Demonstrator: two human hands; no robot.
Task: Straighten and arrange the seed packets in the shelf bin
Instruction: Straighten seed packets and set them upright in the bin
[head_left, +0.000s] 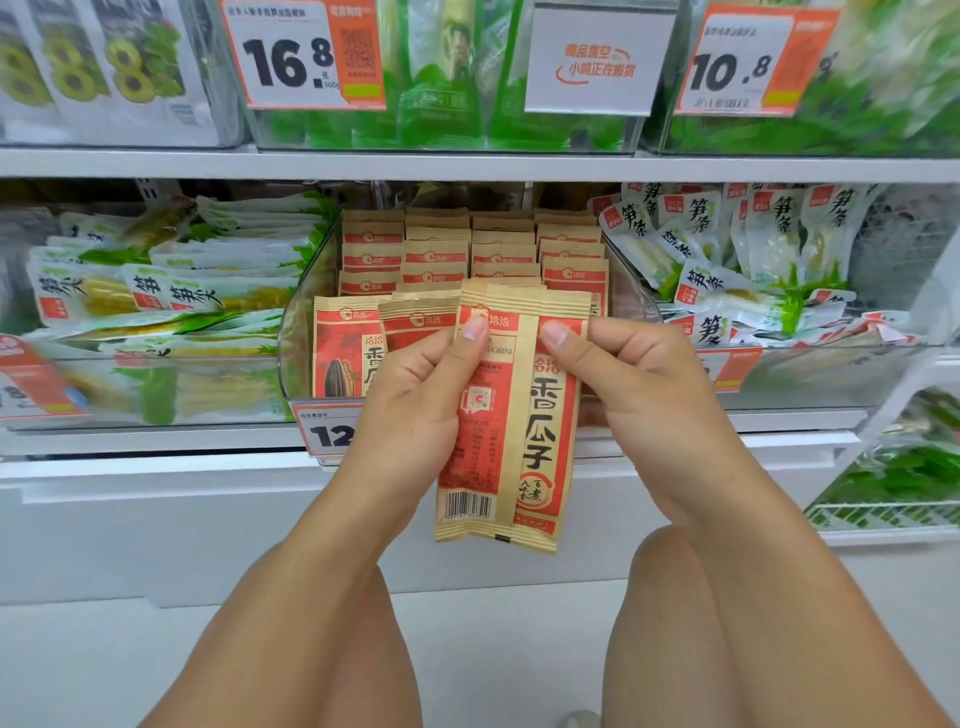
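- Left hand (415, 395) and right hand (628, 384) both grip one held seed packet (511, 431), thumbs pressed on its top corners, fingers curled behind. It hangs upright, back seam facing the camera, just in front of the shelf bin (296, 332).
- The bin holds the remaining seed packets (467, 254) standing in rows; two front packets (343, 348) stand at the near wall, one sitting lower and slightly tilted.
- Risk, as judged: pushing the held packet down into the front row could buckle or topple the tilted neighbours, since that row looks tightly filled.
- Risk: the bottom edge could catch on the bin's clear near rim, or knock the price tag (324, 431) clipped below it.
- Open room: free space lies near the camera, in front of the shelf. Bamboo-shoot pouches (691, 260) crowd the right side and similar pouches the left, leaving little sideways margin.
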